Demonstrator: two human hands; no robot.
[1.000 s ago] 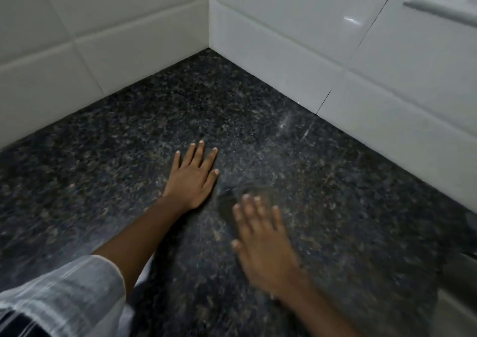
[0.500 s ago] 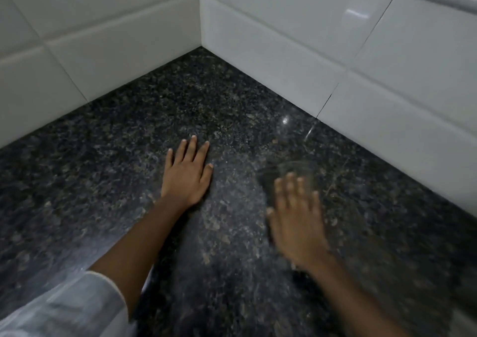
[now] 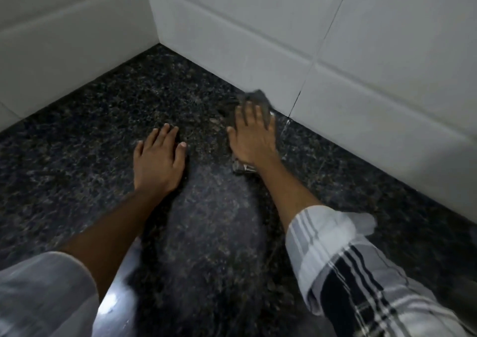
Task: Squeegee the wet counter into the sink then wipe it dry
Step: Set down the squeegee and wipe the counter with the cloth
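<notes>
Since a second ago the right hand (image 3: 251, 135) has slid its dark cloth (image 3: 254, 99) from mid-frame up to the tiled wall (image 3: 284, 52), palm flat pinning it, while the left hand (image 3: 158, 161) rests spread and empty on the counter (image 3: 77, 135); this looks like the drying step, with a pull-back stroke probably next.

Home kitchen: granite counter (image 3: 77, 156), white wall tiles (image 3: 387, 52).
</notes>
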